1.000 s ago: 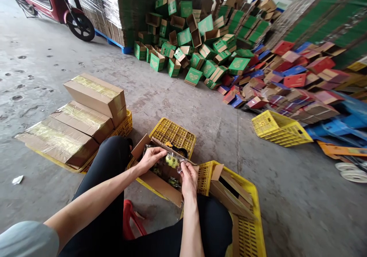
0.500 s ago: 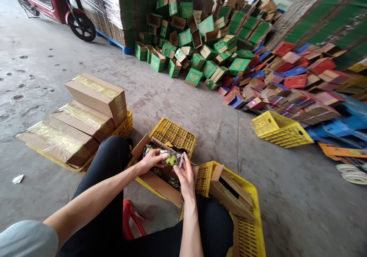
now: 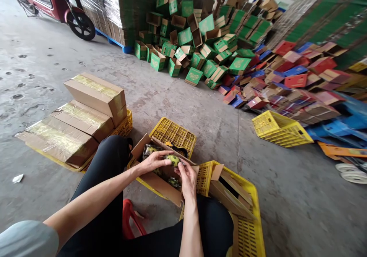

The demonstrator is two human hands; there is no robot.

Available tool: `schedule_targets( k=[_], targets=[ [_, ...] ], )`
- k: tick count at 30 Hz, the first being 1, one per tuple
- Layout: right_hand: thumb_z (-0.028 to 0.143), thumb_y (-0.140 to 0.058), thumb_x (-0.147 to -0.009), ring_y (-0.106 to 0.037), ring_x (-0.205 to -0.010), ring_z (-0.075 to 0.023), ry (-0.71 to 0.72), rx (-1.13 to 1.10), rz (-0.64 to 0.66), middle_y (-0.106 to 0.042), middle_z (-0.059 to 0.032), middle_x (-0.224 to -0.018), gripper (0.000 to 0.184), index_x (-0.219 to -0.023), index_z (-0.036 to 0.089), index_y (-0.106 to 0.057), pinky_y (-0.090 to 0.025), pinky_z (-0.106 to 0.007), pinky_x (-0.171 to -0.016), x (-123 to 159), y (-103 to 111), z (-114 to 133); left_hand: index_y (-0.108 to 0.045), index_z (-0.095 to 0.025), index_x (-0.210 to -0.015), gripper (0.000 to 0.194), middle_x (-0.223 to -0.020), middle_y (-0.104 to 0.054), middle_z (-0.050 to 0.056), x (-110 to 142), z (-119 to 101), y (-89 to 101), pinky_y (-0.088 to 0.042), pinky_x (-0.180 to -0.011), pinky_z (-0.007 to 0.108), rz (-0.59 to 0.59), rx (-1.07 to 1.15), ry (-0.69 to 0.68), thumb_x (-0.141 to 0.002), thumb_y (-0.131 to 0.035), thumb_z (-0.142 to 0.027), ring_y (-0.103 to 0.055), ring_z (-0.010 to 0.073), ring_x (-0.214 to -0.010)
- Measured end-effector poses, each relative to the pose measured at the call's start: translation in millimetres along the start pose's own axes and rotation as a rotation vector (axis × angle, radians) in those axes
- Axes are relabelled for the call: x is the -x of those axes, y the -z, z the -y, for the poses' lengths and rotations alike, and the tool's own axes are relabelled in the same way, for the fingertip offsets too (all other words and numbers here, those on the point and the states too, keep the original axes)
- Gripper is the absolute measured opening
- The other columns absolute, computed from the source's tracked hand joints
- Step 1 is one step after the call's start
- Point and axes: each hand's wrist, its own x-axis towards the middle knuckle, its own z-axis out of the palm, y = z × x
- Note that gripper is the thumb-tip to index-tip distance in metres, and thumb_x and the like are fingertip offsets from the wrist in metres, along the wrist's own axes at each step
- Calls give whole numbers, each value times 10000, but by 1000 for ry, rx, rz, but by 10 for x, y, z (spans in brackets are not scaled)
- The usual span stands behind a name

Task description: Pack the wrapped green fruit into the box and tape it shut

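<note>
Between my hands is a yellow-green, dark-spotted packet (image 3: 173, 160) in clear plastic wrap; its exact kind I cannot make out. My left hand (image 3: 155, 161) grips its left end, thumb in front and fingers behind. At the other end my right hand (image 3: 187, 176) pinches it with thumb and fingertips. Directly below is an open cardboard carton (image 3: 160, 186), flaps spread, in a yellow crate. Similar wrapped pieces (image 3: 174, 182) lie inside, partly hidden by my hands and the flaps. Just behind the carton, a black-and-yellow object (image 3: 180, 150) rests on an upturned yellow crate (image 3: 173, 131).
Taped cartons (image 3: 60, 138) fill a crate on the left. On the right, a yellow crate (image 3: 254, 196) holds a folded carton (image 3: 229, 196). Farther off are heaped green boxes (image 3: 197, 60), red and blue boxes (image 3: 295, 81), another yellow crate (image 3: 278, 131) and a scooter (image 3: 57, 5).
My left hand has slid right along the packet, its fingers now stretched behind it. The right fingers have curled in closer around its end. The surroundings look the same.
</note>
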Motion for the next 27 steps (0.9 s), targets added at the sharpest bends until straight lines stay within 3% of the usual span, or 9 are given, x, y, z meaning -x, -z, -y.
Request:
schedule_targets(
  k=[2, 4, 8, 13, 16, 19, 22, 25, 27],
  targets=[
    [587, -791, -800, -753, -1059, -319, 40, 46, -19, -699, -91, -1391, 435, -1093, 267, -819, -659, -420, -795, -8, 6, 11, -672, -188, -1406, 659, -1143, -760, 77, -24, 43, 27, -563, -887, 341, -13, -76, -5, -892, -733, -595, -697, 246, -1018],
    [582, -789, -796, -695, -1206, -333, 113, 119, -29, -686, -90, -1412, 401, -1042, 269, -835, -634, -432, -898, -20, 5, 19, -722, -173, -1337, 616, -1084, -766, 69, -35, 72, 52, -562, -839, 322, -29, -111, -5, -906, -702, -613, -690, 231, -959],
    [578, -764, -817, -694, -1201, -313, 205, 162, -49, -795, -86, -1180, 377, -1006, 261, -841, -528, -458, -1083, -32, -28, 13, -802, -117, -1134, 595, -919, -766, 71, -25, 89, 63, -521, -720, 268, -56, -117, 18, -905, -680, -652, -657, 182, -778],
    [606, -758, -806, -729, -921, -285, 208, 171, -135, -805, -56, -885, 374, -833, 238, -822, -567, -384, -882, -13, -53, 4, -807, -88, -1023, 673, -819, -742, 77, -13, 48, -5, -501, -657, 249, -88, -51, 58, -853, -690, -728, -623, 153, -679],
    [633, -752, -793, -654, -717, -234, 188, 231, -172, -693, -12, -654, 424, -657, 232, -732, -524, -334, -712, 2, -35, 21, -807, -98, -1009, 708, -822, -740, 81, -16, 6, -57, -532, -651, 261, -102, -4, 102, -819, -690, -769, -639, 162, -682],
    [654, -734, -799, -557, -620, -189, 186, 251, -199, -582, 22, -570, 480, -586, 235, -636, -462, -302, -617, 22, -30, 44, -811, -89, -972, 730, -775, -715, 72, -10, -32, -81, -523, -605, 253, -114, -10, 127, -818, -671, -788, -619, 158, -656],
    [683, -721, -796, -489, -568, -167, 202, 284, -243, -518, 33, -522, 538, -538, 235, -574, -415, -289, -559, 38, -39, 66, -789, -91, -1140, 752, -776, -688, 55, 12, -60, -74, -515, -577, 248, -104, -14, 150, -844, -660, -771, -567, 135, -622],
    [719, -691, -797, -493, -558, -173, 215, 315, -282, -518, 25, -494, 556, -551, 226, -616, -403, -288, -537, 44, -44, 75, -588, -181, -1482, 833, -899, -690, 43, 36, -70, -60, -548, -628, 260, -57, 37, 135, -826, -771, -660, -586, 135, -687],
    [723, -683, -796, -519, -566, -185, 203, 313, -284, -545, 17, -496, 549, -582, 218, -662, -411, -291, -537, 43, -41, 68, -493, -220, -1559, 909, -910, -675, 35, 42, -61, -51, -553, -665, 261, -12, 52, 102, -797, -844, -571, -617, 153, -754]
  ],
)
